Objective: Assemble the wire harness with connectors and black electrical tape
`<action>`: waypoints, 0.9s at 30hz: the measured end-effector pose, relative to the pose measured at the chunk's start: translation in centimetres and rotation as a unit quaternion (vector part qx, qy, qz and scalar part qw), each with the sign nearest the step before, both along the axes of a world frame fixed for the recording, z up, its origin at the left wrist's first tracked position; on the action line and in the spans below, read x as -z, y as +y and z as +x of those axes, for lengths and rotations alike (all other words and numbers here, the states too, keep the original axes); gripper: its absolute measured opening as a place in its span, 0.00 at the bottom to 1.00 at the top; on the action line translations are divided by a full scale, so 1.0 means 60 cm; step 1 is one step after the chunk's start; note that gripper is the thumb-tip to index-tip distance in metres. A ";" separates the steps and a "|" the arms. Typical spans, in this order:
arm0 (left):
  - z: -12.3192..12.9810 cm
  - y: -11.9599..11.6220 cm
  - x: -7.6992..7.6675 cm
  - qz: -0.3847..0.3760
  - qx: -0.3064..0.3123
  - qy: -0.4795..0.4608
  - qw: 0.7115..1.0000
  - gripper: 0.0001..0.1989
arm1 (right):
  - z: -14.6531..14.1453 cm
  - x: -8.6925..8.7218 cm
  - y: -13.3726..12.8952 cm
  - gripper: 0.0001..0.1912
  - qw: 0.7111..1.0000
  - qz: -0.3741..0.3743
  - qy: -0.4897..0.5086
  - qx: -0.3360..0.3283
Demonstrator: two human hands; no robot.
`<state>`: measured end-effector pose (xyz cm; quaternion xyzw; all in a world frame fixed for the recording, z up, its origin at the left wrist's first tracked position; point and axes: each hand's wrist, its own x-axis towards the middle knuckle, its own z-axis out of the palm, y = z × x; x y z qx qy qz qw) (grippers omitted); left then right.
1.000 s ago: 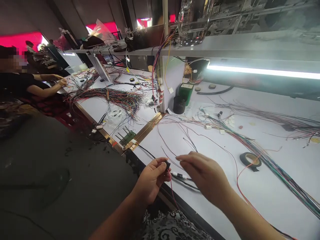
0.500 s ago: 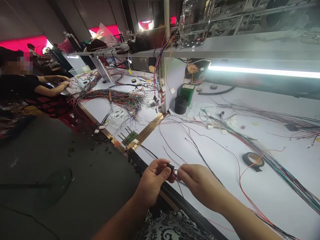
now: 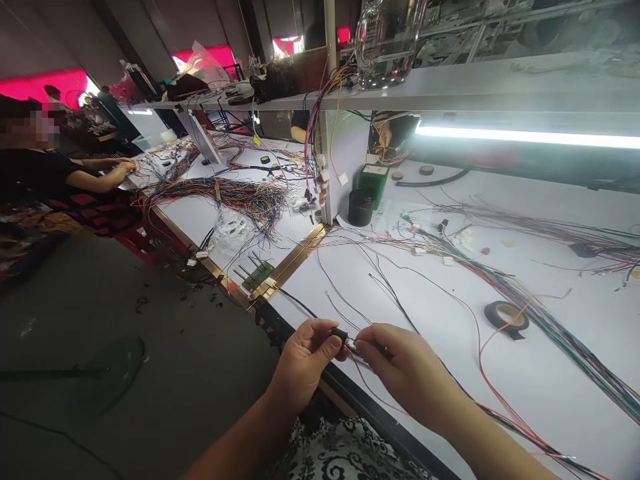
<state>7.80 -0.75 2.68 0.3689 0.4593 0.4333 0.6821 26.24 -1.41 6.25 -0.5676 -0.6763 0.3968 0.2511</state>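
Near the table's front edge, my left hand (image 3: 303, 363) is closed on a small black connector (image 3: 339, 335), gripping it between thumb and fingers. My right hand (image 3: 406, 365) meets it from the right, thumb and forefinger pinched on a thin wire (image 3: 351, 340) at the connector's end. Fingers partly hide where wire and connector meet. A red wire (image 3: 373, 390) hangs below the hands and trails right across the white tabletop. Left of the hands, a black cable (image 3: 296, 301) runs to a white plug beside a green board with upright pins (image 3: 257, 275).
A roll of black tape (image 3: 506, 319) lies right of my hands, beside a long wire bundle (image 3: 565, 347). Farther back stand a black cup (image 3: 360, 208) and a green box (image 3: 374, 180) by the shelf divider. Another person (image 3: 55, 167) handles wires at far left.
My right fingertips have shifted slightly at the connector's end, and the white piece seen there shows less. The red wire below has swung right. My left hand keeps its hold.
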 end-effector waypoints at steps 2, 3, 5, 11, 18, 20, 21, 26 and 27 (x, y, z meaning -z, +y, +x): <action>0.001 0.001 -0.003 0.026 0.018 0.045 0.998 0.11 | -0.002 -0.001 -0.002 0.12 1.000 -0.001 0.000 0.001; 0.001 0.002 -0.005 0.040 0.023 0.062 0.997 0.11 | -0.003 -0.002 -0.003 0.12 1.000 -0.001 -0.002 0.004; 0.004 0.003 -0.006 0.054 0.024 0.074 0.995 0.11 | -0.005 -0.005 -0.005 0.12 1.000 0.001 -0.013 0.008; 0.008 0.002 -0.006 0.052 0.059 0.088 0.993 0.11 | -0.003 -0.001 -0.001 0.12 0.999 -0.022 -0.026 0.006; 0.005 0.025 -0.028 0.190 0.045 0.192 0.962 0.10 | 0.002 0.017 0.010 0.15 0.930 -0.210 0.292 -0.072; 0.004 0.033 -0.036 0.191 0.058 0.199 0.959 0.10 | 0.004 0.028 0.012 0.17 0.861 -0.290 0.412 -0.076; 0.004 0.036 -0.039 0.179 0.063 0.196 0.962 0.10 | 0.005 0.033 0.013 0.18 0.833 -0.316 0.451 -0.057; 0.006 0.048 -0.047 0.183 0.069 0.202 0.960 0.10 | 0.014 0.048 0.015 0.15 0.760 -0.375 0.531 0.006; 0.008 0.049 -0.047 0.190 0.068 0.203 0.958 0.10 | 0.016 0.048 0.015 0.14 0.755 -0.378 0.535 0.010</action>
